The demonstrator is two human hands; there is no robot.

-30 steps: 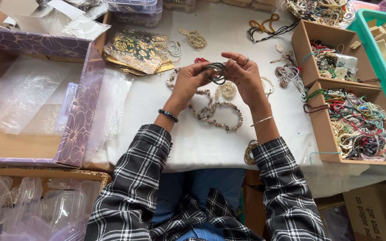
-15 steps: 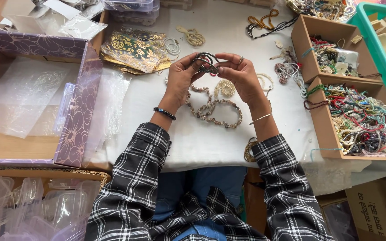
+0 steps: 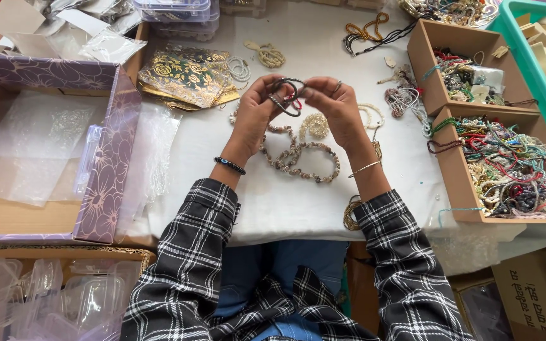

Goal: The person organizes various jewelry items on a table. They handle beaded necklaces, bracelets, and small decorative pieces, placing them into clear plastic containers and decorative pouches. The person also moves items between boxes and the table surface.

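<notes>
Both hands are raised over the white table, pinching a small bundle of dark bangles between them. My left hand grips the bundle's left side and wears a dark beaded bracelet at the wrist. My right hand holds the right side, with a ring on one finger and a thin gold bangle on the wrist. Below the hands lies a loop of brown and white bead bracelets and a small pale beaded piece.
Two cardboard trays of mixed colourful bead jewellery stand at the right, beside a teal crate. A purple floral box with clear plastic sheets sits left. Gold-patterned pouches lie at the back. Clear plastic cases are at lower left.
The hands with the bangles stayed together and lifted slightly away from me, and the view moved closer to the table; the bundle has turned a little between the fingers.
</notes>
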